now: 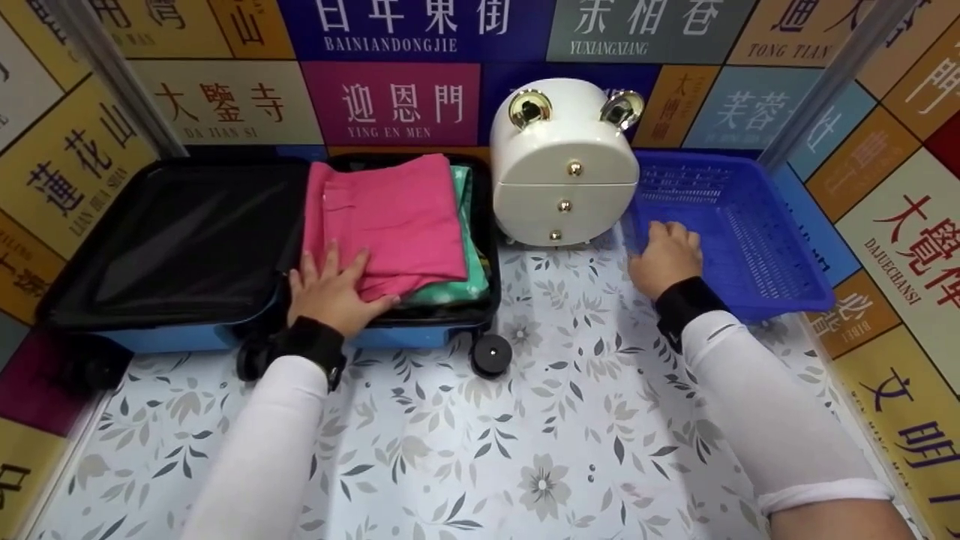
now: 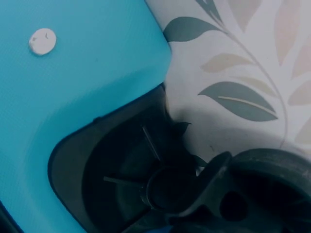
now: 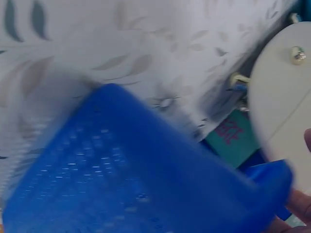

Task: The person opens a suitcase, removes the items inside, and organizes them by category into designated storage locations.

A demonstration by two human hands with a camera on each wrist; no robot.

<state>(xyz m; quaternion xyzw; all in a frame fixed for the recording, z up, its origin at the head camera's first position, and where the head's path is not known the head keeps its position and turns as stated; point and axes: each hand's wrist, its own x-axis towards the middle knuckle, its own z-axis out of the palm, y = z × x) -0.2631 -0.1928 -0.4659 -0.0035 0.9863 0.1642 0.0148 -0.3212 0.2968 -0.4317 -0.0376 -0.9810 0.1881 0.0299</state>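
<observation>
My left hand (image 1: 330, 289) lies with fingers spread on folded pink clothing (image 1: 405, 217), near its front left corner. That clothing is stacked over green patterned cloth (image 1: 476, 274) in the right half of an opened blue suitcase (image 1: 405, 337). In the left wrist view, the suitcase's blue shell (image 2: 97, 63) and a black wheel mount (image 2: 116, 160) show, but no hand does. My right hand (image 1: 667, 255) grips the left rim of a blue plastic basket (image 1: 787, 247). Fingers (image 3: 301, 206) show beside the basket's rim in the right wrist view, where the basket is blurred.
A white round-fronted drawer box (image 1: 566, 165) with gold knobs and two gold eye shapes stands between suitcase and basket. The suitcase's other half (image 1: 195, 240) lies flat at left. Printed panels (image 1: 390, 97) enclose the floral-patterned surface (image 1: 480, 450). A suitcase wheel (image 1: 491, 354) projects forward.
</observation>
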